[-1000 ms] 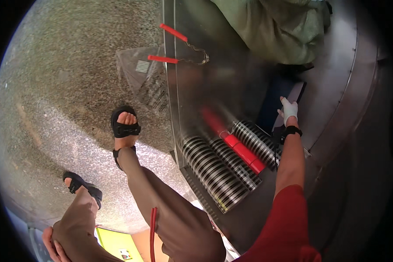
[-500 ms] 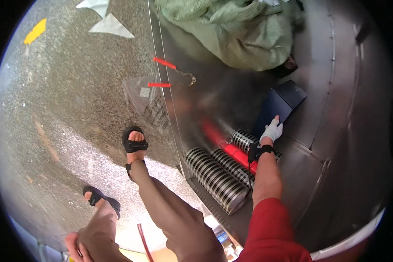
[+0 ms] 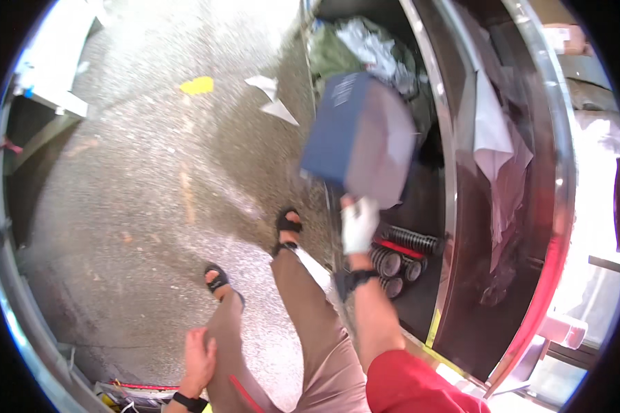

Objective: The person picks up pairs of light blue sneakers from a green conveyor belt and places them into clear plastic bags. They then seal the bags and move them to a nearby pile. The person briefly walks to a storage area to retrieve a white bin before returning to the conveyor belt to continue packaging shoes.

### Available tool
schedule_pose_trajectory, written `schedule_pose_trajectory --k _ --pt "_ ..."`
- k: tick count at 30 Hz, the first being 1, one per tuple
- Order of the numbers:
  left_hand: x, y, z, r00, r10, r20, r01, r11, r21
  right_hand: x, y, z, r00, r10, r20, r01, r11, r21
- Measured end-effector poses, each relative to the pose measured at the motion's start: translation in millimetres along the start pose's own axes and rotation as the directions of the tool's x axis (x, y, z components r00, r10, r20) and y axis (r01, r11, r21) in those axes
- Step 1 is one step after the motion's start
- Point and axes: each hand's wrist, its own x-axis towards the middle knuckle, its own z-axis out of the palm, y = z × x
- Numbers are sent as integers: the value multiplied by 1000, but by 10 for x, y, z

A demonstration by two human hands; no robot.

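A box (image 3: 334, 127), dark blue on one side and greyish on the other, hangs tilted over the edge of the dark shelf and looks blurred by motion. My right hand (image 3: 359, 224), in a white glove with bare fingertips, is shut on its near lower corner. A black band circles that wrist. My left hand (image 3: 200, 356) is bare and lies on my left thigh, fingers stretched along the trouser leg, holding nothing.
Several striped ribbed cylinders (image 3: 386, 261) and a red rod (image 3: 399, 249) lie on the shelf. Green and pale cloth (image 3: 337, 51) is heaped at its far end. A metal rail (image 3: 444, 206) runs along its right side. White scraps (image 3: 279, 110) and a yellow scrap (image 3: 197, 85) lie on the floor.
My right hand has lifted the blue box off the shelf and swung it up and leftward. The view has shifted, bringing the right-hand rail and more of my left hand into sight.
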Motion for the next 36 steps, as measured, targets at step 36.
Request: schedule_pose_trajectory --k 36 --pt "-8550 359 4782 -517 -439 -735 293 716 -634 -6916 -1700 -4974 -779 -253 574 -108 955 275"
